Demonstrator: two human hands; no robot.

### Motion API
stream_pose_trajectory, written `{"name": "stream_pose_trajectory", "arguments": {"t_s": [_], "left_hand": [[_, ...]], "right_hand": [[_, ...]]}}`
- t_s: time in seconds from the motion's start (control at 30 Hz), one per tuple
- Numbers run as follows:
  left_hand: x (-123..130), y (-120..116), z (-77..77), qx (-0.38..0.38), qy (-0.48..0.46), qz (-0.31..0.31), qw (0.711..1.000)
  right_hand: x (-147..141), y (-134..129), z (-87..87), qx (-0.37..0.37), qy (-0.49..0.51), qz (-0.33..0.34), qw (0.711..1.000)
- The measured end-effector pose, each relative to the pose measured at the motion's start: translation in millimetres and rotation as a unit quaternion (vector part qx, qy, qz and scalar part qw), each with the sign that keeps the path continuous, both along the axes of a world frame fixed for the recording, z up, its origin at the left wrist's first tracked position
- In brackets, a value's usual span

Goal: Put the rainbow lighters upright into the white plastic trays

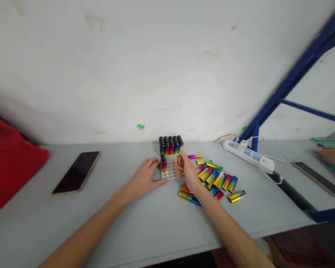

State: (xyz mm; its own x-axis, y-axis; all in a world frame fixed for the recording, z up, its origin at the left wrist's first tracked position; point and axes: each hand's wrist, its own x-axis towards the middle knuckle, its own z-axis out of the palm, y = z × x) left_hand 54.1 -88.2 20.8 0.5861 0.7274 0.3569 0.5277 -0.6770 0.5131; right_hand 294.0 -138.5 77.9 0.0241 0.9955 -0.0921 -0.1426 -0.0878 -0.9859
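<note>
Several lighters with black tops and shiny coloured bodies (171, 149) stand packed in rows at the back. In front of them lies a white tray with round holes (171, 174), a few lighters (163, 165) upright in its left column. My left hand (143, 178) grips the tray's near left corner, thumb along the front edge and fingers at the left side. Over the tray's right part, my right hand (188, 169) is closed on a lighter (179, 160), its dark metal end showing between thumb and fingers; the rest is covered by the hand.
Loose shiny lighters (212, 176) are heaped right of the tray, partly behind my right forearm. A phone (76, 172) lies left, near a red cloth (11, 160). A white power strip (248, 154) with cables and a blue metal frame (284, 85) stand right.
</note>
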Motion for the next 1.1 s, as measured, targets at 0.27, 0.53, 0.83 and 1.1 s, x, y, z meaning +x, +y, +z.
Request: {"name": "stream_pose_trajectory", "arguments": {"t_s": [0.27,0.53,0.83,1.1], "left_hand": [[0.4,-1.3,-0.5,0.004,-0.001,0.0,1.0],[0.7,-0.5,-2.4,0.008,-0.004,0.001,1.0],[2.1,-3.6,0.8,-0.002,-0.014,-0.004,1.0],[2.3,-3.7,2.5,-0.006,-0.013,-0.006,1.0]], "right_hand": [[-0.6,-3.8,1.9,-0.054,0.011,-0.046,0.997],[5.0,-4.2,-8.9,0.086,-0.039,-0.013,0.995],[18.9,-13.2,-17.7,0.31,-0.402,-0.043,0.861],[24.5,-13.6,-21.8,0.297,-0.41,0.062,0.86]]}}
